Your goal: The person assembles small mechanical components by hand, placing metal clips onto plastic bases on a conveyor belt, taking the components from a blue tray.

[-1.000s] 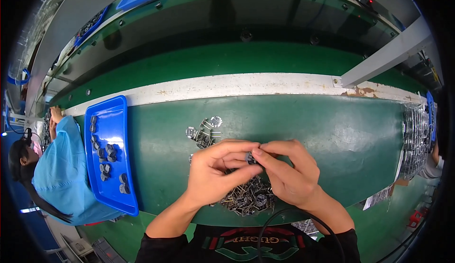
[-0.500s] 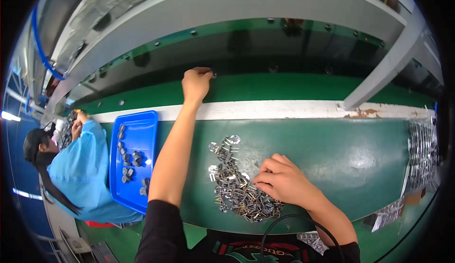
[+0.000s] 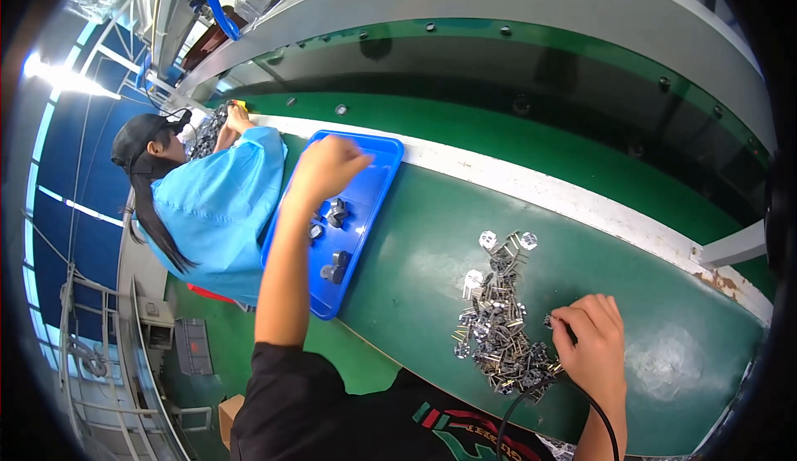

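Lying between the hands (image 3: 325,166), components (image 3: 502,328) sit nearer the right (image 3: 594,336).

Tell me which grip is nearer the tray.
Left. The left grip is over the tray; the right grip is beside the parts pile, well to the tray's right.

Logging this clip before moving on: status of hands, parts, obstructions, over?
Left hand over blue tray, blurred, grip unclear. Right hand pinching small dark part beside component pile. Black cable overlaps pile's near edge in view.
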A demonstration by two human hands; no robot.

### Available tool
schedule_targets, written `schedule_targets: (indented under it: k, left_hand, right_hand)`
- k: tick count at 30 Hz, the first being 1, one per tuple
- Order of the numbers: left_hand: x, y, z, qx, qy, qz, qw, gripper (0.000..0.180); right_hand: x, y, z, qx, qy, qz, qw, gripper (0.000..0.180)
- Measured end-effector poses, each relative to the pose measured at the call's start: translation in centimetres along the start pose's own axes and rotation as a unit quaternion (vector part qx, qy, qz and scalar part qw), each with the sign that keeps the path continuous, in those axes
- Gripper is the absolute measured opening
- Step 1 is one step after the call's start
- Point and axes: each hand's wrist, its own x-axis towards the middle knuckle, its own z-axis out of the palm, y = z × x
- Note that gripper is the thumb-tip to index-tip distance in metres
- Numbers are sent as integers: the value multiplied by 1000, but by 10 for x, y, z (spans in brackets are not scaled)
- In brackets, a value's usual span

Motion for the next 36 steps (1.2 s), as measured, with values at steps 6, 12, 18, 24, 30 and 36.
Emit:
schedule_targets:
  k: [6, 12, 18, 24, 30, 36]
  left_hand:
    - [-55, -76, 12, -84, -88, -36, 992, 44]
    - [-53, -79, 37, -251, -118, -41, 960, 37]
    - [-46, -77, 36, -282, -139, -69, 947, 36]
    - [-49, -84, 53, -348, 67, -50, 934, 36]
    - [-65, -40, 33, -418, 148, -25, 896, 32]
    - [-97, 64, 57, -816, -170, 52, 550, 38]
  right_hand:
    - [-3, -5, 3, 7, -11, -11, 1000, 12]
    - [-3, -1, 3, -1, -15, 2, 1000, 12]
    - [-3, 0, 2, -6, -4, 12, 1000, 11]
    - [-2, -1, 4, -1, -5, 3, 1000, 12]
    - [-4, -3, -2, 1, 8, -4, 1000, 12]
    - [-5, -5, -7, 82, 49, 23, 995, 16]
